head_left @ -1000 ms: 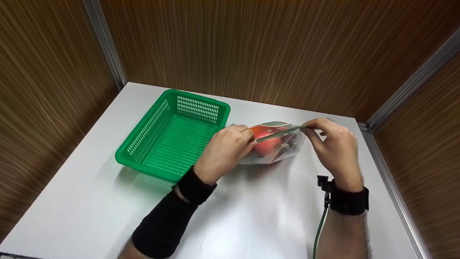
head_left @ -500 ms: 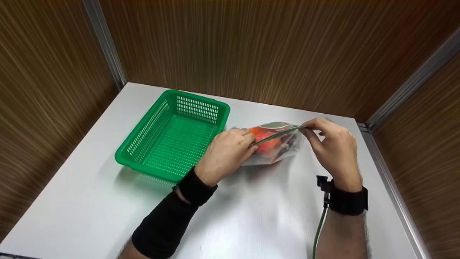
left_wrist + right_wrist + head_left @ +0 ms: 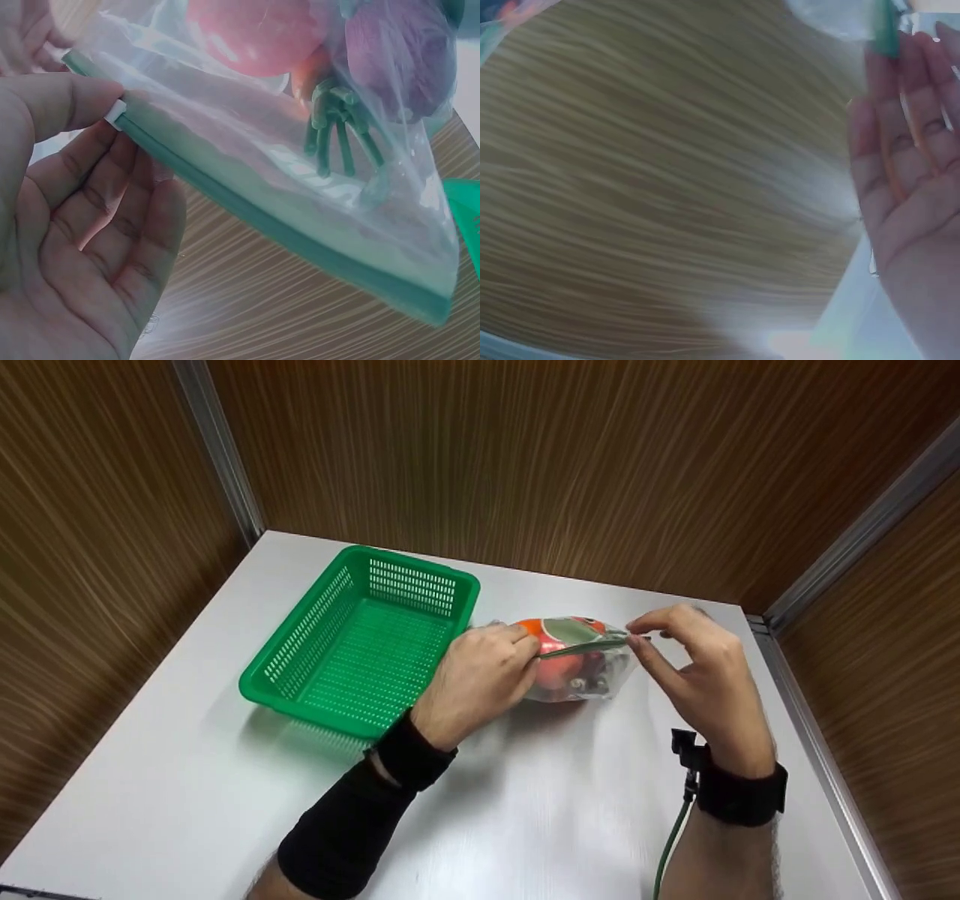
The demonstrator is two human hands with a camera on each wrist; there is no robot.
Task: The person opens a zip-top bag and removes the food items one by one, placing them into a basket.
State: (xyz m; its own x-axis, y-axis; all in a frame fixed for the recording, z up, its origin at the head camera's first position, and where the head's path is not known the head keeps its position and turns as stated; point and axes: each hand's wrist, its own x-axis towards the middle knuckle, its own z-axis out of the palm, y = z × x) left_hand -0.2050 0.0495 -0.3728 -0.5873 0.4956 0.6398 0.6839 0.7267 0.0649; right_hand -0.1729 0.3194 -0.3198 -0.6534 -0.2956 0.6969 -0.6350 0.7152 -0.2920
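A clear zip bag (image 3: 574, 690) with a green zip strip is held up over the white table. Inside show a red round item (image 3: 255, 37), a purple item (image 3: 401, 56) and green stem-like parts (image 3: 334, 112). My left hand (image 3: 487, 667) pinches a small white slider (image 3: 116, 112) on the zip strip between thumb and index finger; its other fingers are loosely bent. At the bag's right end, my right hand (image 3: 697, 667) has the strip's end between thumb and index fingertips. In the right wrist view, its other fingers look fairly straight.
A green perforated basket (image 3: 255, 682) stands left of the bag, close by my left hand. Wood-grain panels (image 3: 480, 457) enclose the white table (image 3: 555, 825) at the back and sides. A green cable (image 3: 671, 840) runs down from the right wrist camera.
My right wrist has shifted right and slightly toward me, and its thumb and index fingertips sit a little further apart. The bag's top has tipped slightly, showing more pale green print. The basket stays put.
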